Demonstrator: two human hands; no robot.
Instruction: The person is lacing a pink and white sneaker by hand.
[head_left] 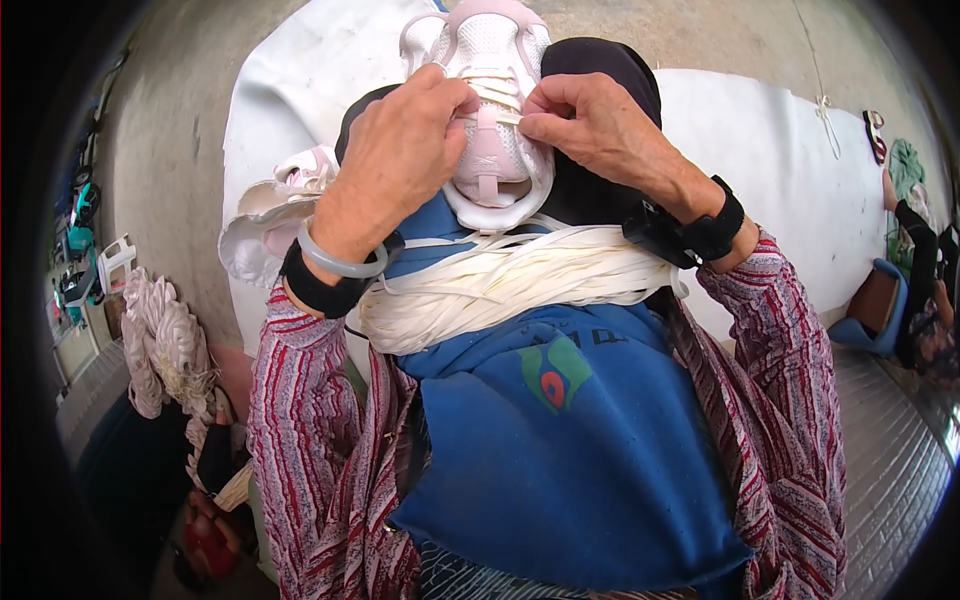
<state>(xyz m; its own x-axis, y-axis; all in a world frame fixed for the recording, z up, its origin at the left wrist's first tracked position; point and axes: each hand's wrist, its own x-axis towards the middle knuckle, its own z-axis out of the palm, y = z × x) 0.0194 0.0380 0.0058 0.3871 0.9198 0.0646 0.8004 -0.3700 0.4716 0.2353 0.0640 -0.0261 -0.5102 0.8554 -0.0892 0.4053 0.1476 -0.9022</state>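
Left hand: you pinch lace at shoe's left edge
Right hand: lace pinched, right edge
White sheet: stretches past your knee

From where I stand, this looks like an informal shoe workshop. A pink-and-white shoe sits at twelve o'clock, and a thick hank of cream laces lies over the worker's blue apron at the centre of the dial. More pale shoes hang in a clump at nine o'clock. A white sheet covers bare concrete toward two. Other people sit around: one at three, another between seven and eight.
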